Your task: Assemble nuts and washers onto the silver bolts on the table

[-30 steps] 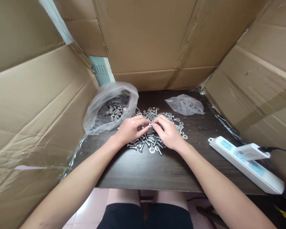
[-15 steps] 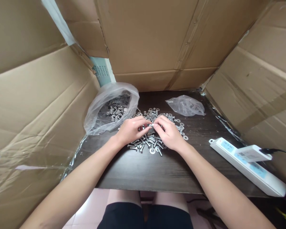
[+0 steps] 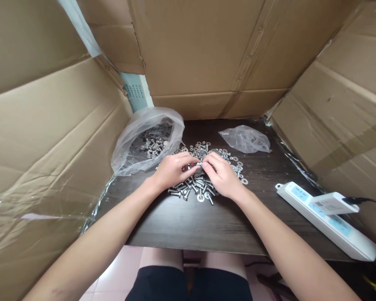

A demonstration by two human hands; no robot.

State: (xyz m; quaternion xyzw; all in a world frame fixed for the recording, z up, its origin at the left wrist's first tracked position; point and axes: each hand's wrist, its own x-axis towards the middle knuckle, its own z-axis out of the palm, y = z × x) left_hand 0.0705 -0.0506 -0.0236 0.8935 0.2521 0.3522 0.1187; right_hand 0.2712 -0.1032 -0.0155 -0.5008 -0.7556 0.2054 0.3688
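Note:
Over a spread pile of loose bolts (image 3: 192, 184), washers (image 3: 200, 197) and nuts, my two hands meet fingertip to fingertip. A small bolt (image 3: 199, 164) lies sideways between them. My left hand (image 3: 174, 169) pinches one end of it between thumb and fingers. At the other end, my right hand (image 3: 221, 173) has its thumb and forefinger closed on it. Fingers cover most of the bolt, so I cannot tell which washers or nuts are on it. Part of the pile is hidden behind both hands.
An open clear plastic bag (image 3: 119, 156) with bolts and washers inside stands at the back left. A smaller crumpled bag (image 3: 246, 139) lies back right. On the right sits a white power strip (image 3: 326, 221) with a plugged-in adapter (image 3: 334, 203). Cardboard walls (image 3: 207, 50) surround the dark table (image 3: 188, 225).
Both hands stay in the same place over the pile, still pinching the bolt. The view has shifted very slightly; nothing else visibly moved.

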